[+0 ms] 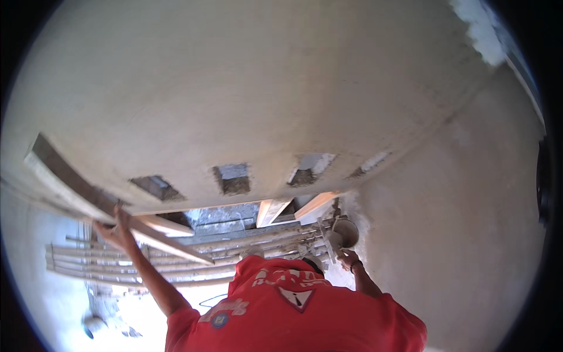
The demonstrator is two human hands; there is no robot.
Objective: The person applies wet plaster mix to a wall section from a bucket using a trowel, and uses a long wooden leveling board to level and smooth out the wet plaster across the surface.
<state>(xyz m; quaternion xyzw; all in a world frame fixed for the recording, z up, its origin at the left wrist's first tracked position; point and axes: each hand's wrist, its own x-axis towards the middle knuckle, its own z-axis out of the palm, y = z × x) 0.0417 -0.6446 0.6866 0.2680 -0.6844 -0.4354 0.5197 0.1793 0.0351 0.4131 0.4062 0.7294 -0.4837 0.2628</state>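
Note:
My left hand (118,232) grips a long, straight board (88,196) near its middle. The board slants from the wall at the far left down toward the poles, with its lower end pointing right. At the right, my right hand (348,260) is closed on a flat, plaster-smeared trowel (333,239), whose exact shape is partly hidden. The trowel is beside a round bucket (346,232) coated in grey plaster, and its blade overlaps the bucket's left side.
Plastered wall (264,100) rises ahead, with several rectangular openings such as one opening (233,178) low down. Another wall (451,223) meets it at right. Scaffold poles (234,242) run across below, and wooden planks (271,211) lie between poles and wall.

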